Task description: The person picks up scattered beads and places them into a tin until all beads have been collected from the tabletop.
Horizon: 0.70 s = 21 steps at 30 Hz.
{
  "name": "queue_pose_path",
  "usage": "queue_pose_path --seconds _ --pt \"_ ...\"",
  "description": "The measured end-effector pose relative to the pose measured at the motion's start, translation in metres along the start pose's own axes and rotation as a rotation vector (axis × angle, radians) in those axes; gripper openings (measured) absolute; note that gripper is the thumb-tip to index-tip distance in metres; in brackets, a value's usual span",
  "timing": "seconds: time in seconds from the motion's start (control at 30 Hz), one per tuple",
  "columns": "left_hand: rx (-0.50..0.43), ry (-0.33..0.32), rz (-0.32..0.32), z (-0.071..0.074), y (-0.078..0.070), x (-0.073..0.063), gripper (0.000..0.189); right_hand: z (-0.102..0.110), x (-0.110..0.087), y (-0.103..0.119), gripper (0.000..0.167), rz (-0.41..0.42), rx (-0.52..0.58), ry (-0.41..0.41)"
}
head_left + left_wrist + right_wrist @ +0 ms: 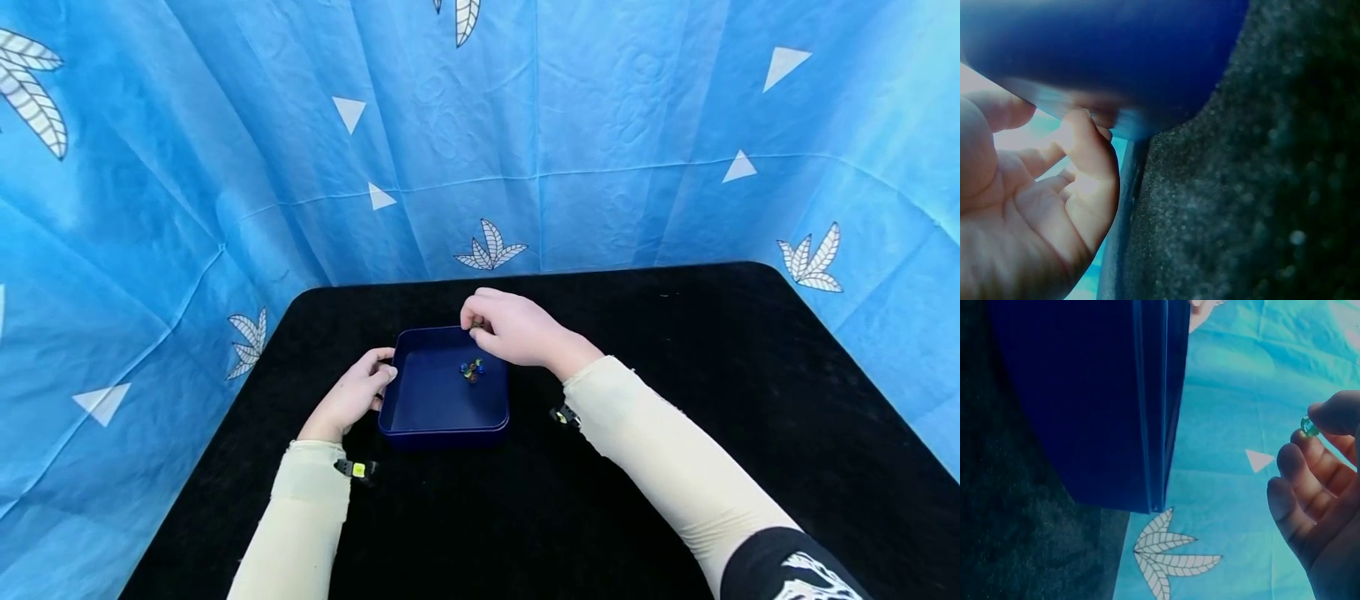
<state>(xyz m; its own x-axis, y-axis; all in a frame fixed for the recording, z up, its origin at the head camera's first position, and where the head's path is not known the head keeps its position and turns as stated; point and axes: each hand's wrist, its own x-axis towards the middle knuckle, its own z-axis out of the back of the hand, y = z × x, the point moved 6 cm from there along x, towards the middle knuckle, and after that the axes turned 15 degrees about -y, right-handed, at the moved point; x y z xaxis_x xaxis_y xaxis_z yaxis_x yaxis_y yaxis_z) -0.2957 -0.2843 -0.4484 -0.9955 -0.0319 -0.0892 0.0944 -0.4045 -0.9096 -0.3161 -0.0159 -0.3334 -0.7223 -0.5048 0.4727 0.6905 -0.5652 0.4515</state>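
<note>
A dark blue open box (pixel 427 404) with low walls sits on the black-covered table. Inside it, right of the middle, several small colourful glass marbles (pixel 472 372) lie in a cluster. My left hand (pixel 355 392) holds the box's left side, thumb at the rim and fingers against the outer wall; the left wrist view shows fingertips (pixel 1079 125) touching that wall. Above the box's far right corner is my right hand (pixel 517 327). Between its thumb and index finger it pinches one clear green marble (pixel 1308 427), raised above the rim.
Black cloth (pixel 697 433) covers the table, stretching well to the right of the box. A blue curtain (pixel 570 108) with white leaf and triangle prints hangs behind and along both sides. Each wrist carries a small strapped device over a pale sleeve (pixel 652 442).
</note>
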Motion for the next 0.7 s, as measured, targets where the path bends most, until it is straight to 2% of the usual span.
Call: queue_pose_path --seconds 0.4,0.7 --pt "-0.005 -0.013 -0.003 -0.001 0.003 0.001 0.044 -0.022 0.004 0.004 0.009 0.022 0.011 0.044" --pt "-0.01 -0.014 -0.007 0.0 0.001 0.002 0.044 -0.022 0.005 0.004 0.011 0.012 -0.008 0.034"
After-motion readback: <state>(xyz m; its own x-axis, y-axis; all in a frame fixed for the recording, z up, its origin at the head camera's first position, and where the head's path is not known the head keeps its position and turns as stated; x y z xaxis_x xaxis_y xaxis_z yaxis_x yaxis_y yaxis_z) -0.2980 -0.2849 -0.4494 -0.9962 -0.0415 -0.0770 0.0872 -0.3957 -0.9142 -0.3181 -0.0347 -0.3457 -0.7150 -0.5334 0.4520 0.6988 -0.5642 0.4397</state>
